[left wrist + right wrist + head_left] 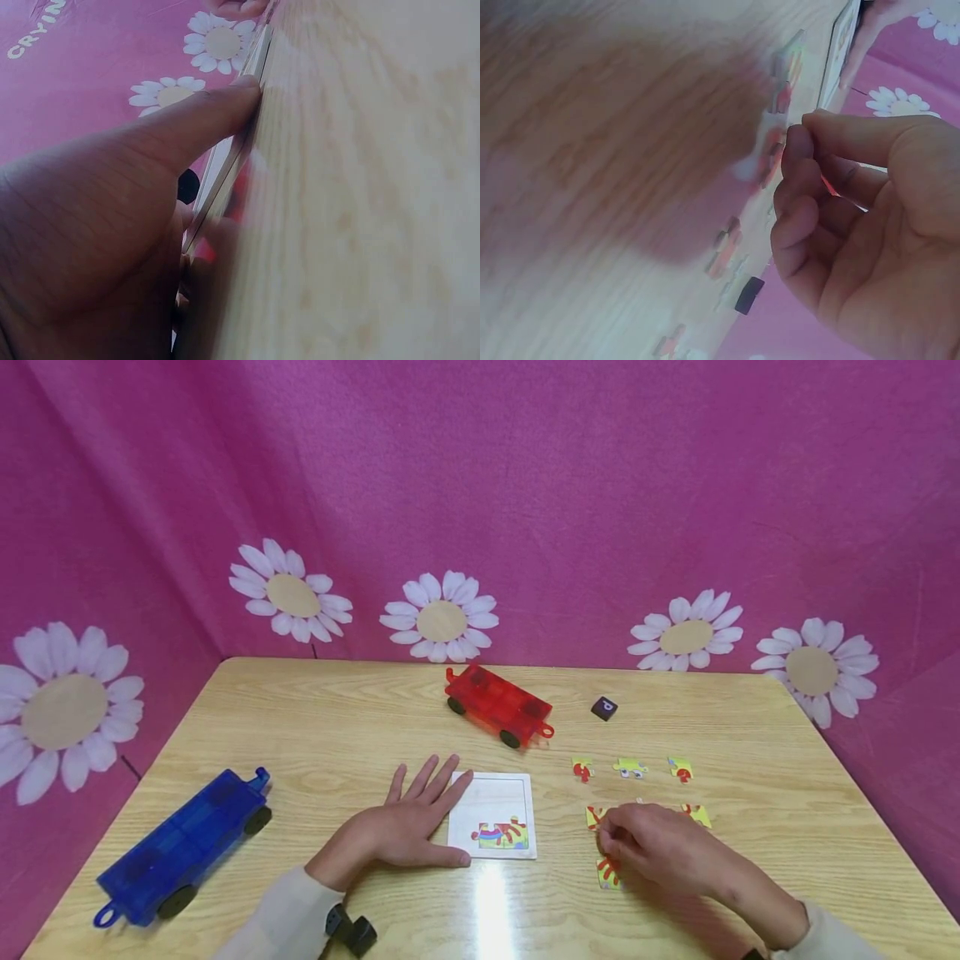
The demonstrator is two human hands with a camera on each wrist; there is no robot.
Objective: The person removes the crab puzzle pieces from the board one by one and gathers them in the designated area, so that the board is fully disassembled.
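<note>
My left hand lies with fingers spread at the left side of a white square puzzle tray. Its thumb touches the tray's near left corner. Joined puzzle pieces with a rainbow and red-yellow print sit at the tray's bottom right. My right hand hovers over loose pieces, thumb and index fingertips meeting, with no piece visible between them in the right wrist view. Just below its fingertips is a red-yellow piece; another piece shows to their left. The hand partly hides a piece behind it.
Loose pieces lie beyond the right hand, among them a yellow piece with eyes. A red toy wagon and a small black tile stand at the back. A blue toy wagon is at the left.
</note>
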